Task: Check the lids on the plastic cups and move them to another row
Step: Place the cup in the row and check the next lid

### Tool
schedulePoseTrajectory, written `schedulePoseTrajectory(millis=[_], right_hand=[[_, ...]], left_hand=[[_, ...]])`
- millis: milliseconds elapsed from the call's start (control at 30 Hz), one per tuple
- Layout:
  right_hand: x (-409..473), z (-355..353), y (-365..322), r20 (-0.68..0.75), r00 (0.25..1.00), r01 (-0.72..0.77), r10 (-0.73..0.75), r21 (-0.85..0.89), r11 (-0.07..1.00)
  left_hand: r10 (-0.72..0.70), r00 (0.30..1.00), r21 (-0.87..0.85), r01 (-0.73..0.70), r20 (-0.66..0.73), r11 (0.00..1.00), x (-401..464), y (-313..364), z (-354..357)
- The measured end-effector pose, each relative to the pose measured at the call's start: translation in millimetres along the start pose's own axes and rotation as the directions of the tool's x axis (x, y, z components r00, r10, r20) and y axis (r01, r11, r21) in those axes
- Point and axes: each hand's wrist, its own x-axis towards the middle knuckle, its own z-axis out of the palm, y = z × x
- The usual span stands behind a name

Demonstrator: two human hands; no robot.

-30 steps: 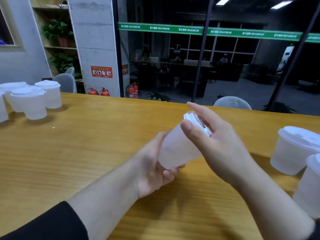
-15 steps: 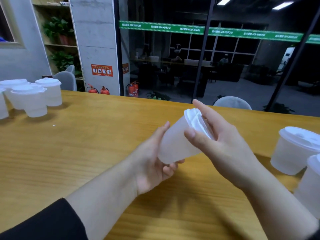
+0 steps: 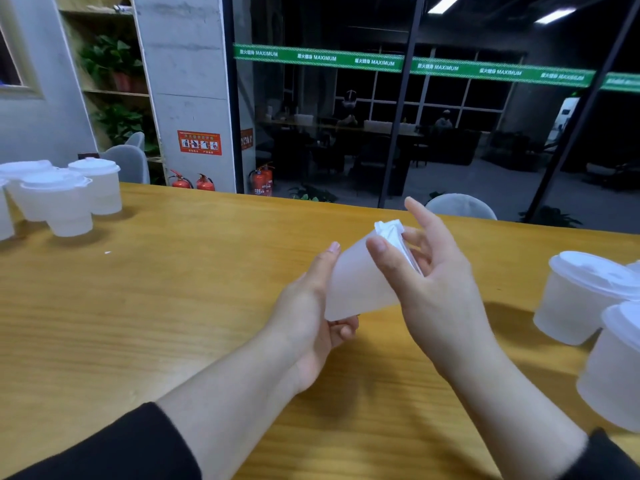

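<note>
L hand [image 3: 311, 323] cradles base of a translucent plastic cup [image 3: 360, 282], fingers curled under the bottom, thumb up along the near wall. Cup is tilted, mouth pointing up and away to the right, held in the air over the wooden table [image 3: 173, 306], mid-frame. R hand [image 3: 436, 289] works the top end: thumb lies on the cup wall just below the rim, fingers partly spread behind the white lid [image 3: 391, 233]. Index finger is nearly straight and stands clear above the lid; the others touch its far face. So R is a loose pinch across the lid, not a full wrap.

Step in hand, as judged: seating check on this lid.

How to do it well:
- keep L grip at the base only; the wall looks thin, squeezing mid-body would bow the rim and could pop the lid
- run R thumb round the rim while L turns the cup, press each sector
- lid edge seen near edge-on here, so can't tell if fully seated; check the far side too

Placement: lidded cups at far left [image 3: 55, 202] are the likely target row; lidded cups at right [image 3: 581, 299] prob. unchecked. Set it down upright, beside but not knocking neighbours.
</note>
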Motion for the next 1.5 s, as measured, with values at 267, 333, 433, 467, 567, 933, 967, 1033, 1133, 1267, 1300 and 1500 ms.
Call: schedulePoseTrajectory(millis=[267,333,433,467,567,933,967,1033,1133,1267,1300,1500], right_hand=[[-19.1,0.0,-15.1,0.079,0.995,-0.055,0.067,-0.145,0.988],[-30.3,-7.5,-22.8,0.07,0.987,-0.146,0.146,-0.003,0.989],[-52.2,-18.2,-40.3,0.095,0.945,-0.321,0.312,0.446,0.835],[-59.0,-21.4,-48.0,0.129,0.926,-0.359,0.355,0.599,0.716],[-78.9,-30.9,-73.2,0.236,0.864,-0.409,0.445,0.844,0.346],[-158.4,-64.4,-108.1,0.387,0.846,-0.357,0.368,0.922,-0.149],[-163.2,-69.5,-107.8,0.385,0.843,-0.355,0.375,0.923,-0.149],[-171.6,-79.8,-106.9,0.376,0.846,-0.351,0.379,0.926,-0.136],[-177.2,-91.6,-103.8,0.36,0.85,-0.337,0.385,0.933,-0.127],[-171.9,-104.8,-102.2,0.359,0.848,-0.349,0.391,0.932,-0.097],[-167.6,-108.2,-101.8,0.343,0.844,-0.349,0.412,0.935,-0.063],[-113.6,-123.2,-91.4,0.095,0.858,-0.399,0.505,0.742,0.539]], left_hand=[[0.133,0.989,0.072,-0.128,-0.068,0.989,-11.2,8.6,-1.6],[0.281,0.955,0.219,-0.255,-0.095,0.942,-21.3,19.8,3.1],[0.498,0.867,0.537,-0.418,-0.005,0.733,-43.9,54.7,20.5],[0.556,0.828,0.627,-0.473,0.075,0.619,-52.5,69.3,29.4],[0.558,0.733,0.796,-0.573,0.389,0.197,-86.1,110.4,66.4],[0.137,0.759,0.724,-0.526,0.637,-0.447,-179.3,120.9,161.4],[0.138,0.756,0.728,-0.538,0.64,-0.425,-183.3,117.4,163.0],[0.142,0.75,0.731,-0.555,0.646,-0.396,-190.6,110.8,165.9],[0.174,0.741,0.74,-0.561,0.649,-0.371,-198.9,103.0,169.5],[0.299,0.708,0.767,-0.609,0.64,-0.202,-192.6,88.4,159.0],[0.358,0.688,0.765,-0.628,0.631,-0.142,-187.8,83.1,151.6],[0.556,0.722,0.75,-0.616,0.413,0.243,-144.3,39.7,87.4]])
